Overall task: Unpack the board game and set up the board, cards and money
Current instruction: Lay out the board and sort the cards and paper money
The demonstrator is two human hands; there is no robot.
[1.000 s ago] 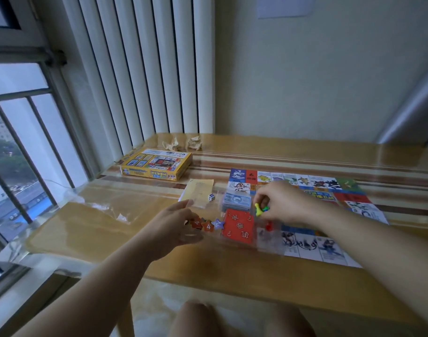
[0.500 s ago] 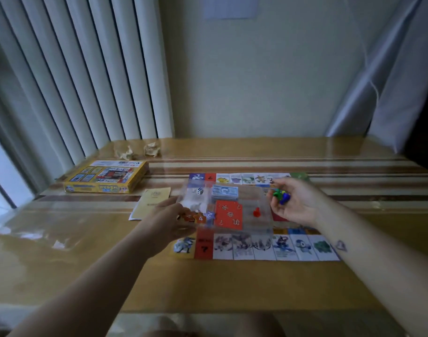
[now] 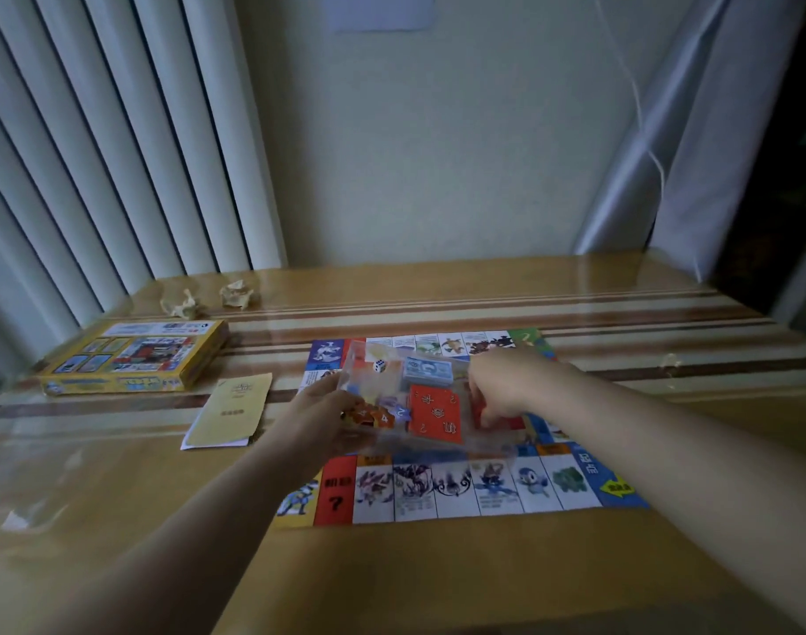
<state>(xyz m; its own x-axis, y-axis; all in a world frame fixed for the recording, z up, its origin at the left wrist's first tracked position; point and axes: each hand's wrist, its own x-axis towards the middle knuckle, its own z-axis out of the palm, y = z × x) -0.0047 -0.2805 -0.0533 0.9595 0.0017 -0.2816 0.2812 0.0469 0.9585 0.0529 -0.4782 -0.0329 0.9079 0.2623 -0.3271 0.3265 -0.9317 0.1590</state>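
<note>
two hands met at the clear tray (image 3: 460,448) over the board (image 3: 456,494): left hand (image 3: 320,417) gripped its left rim; right hand (image 3: 502,387), earlier lifted aside, reached inside, grasp unclear; broad table (image 3: 392,570) stretched before the board's near edge

Glossy wooden table (image 3: 621,313), brown and cream stripes, reflective top, in dim light.
Behind table: plain cream wall (image 3: 437,153) with a white paper sheet (image 3: 378,11) high up.
Left of table: white vertical blinds (image 3: 116,153).
Right of table: pale grey hanging curtain (image 3: 694,130) and a thin white cord (image 3: 640,107).
</note>
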